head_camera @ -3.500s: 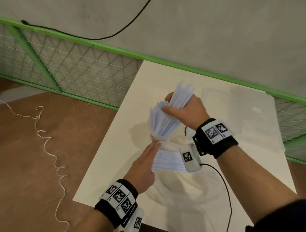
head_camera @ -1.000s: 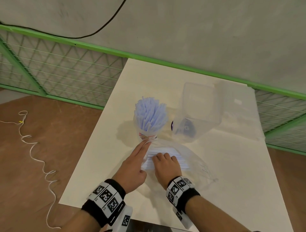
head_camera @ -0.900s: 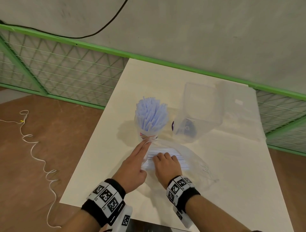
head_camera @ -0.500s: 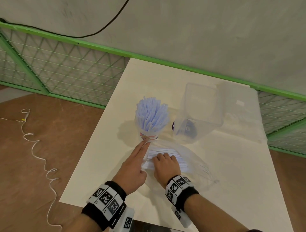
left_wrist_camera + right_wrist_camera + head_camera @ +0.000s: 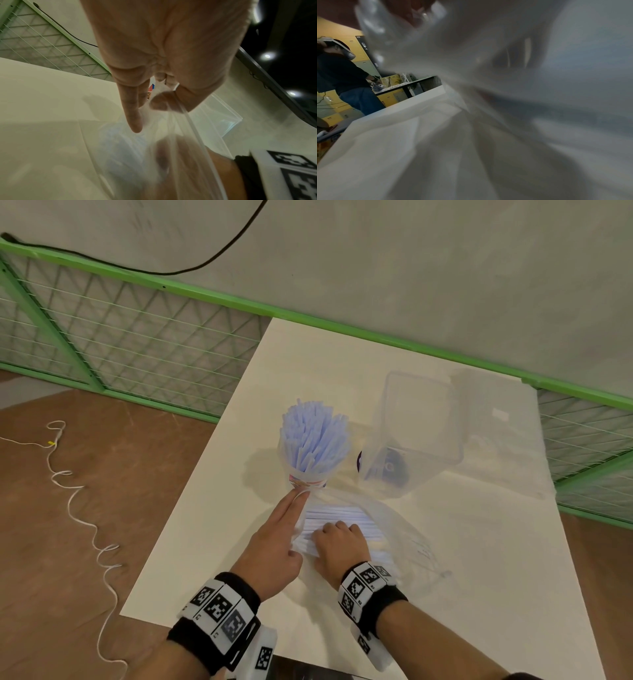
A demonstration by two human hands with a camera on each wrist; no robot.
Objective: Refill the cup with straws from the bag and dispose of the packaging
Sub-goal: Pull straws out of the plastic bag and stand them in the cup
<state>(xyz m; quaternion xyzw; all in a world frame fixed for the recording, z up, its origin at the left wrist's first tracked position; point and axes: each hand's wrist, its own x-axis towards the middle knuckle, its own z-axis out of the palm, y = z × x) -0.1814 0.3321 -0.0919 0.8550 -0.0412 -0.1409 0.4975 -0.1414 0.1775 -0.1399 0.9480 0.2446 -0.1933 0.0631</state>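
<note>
A clear cup (image 5: pixel 307 477) stands mid-table, packed with pale blue straws (image 5: pixel 313 436). Just in front of it lies the clear plastic bag (image 5: pixel 400 532) with more white straws (image 5: pixel 342 513) inside. My left hand (image 5: pixel 279 534) lies at the bag's mouth with its fingers stretched toward the cup. In the left wrist view, my left hand (image 5: pixel 149 108) pinches the bag (image 5: pixel 188 135) film between thumb and fingers. My right hand (image 5: pixel 337 542) is inside the bag mouth, its fingers curled over the straws. The right wrist view shows only blurred bag film (image 5: pixel 505 67).
A clear plastic box (image 5: pixel 418 433) stands right of the cup with a dark round object (image 5: pixel 390 470) at its base. A clear lid (image 5: pixel 496 422) lies beyond it. A green mesh fence (image 5: pixel 137 337) runs behind the white table (image 5: pixel 479 594). A white cord (image 5: pixel 85 525) lies on the floor at the left.
Since 3.5 s ago my right hand has left its bundle of straws in the cup and dropped into the bag. Over the last second both hands have hardly moved.
</note>
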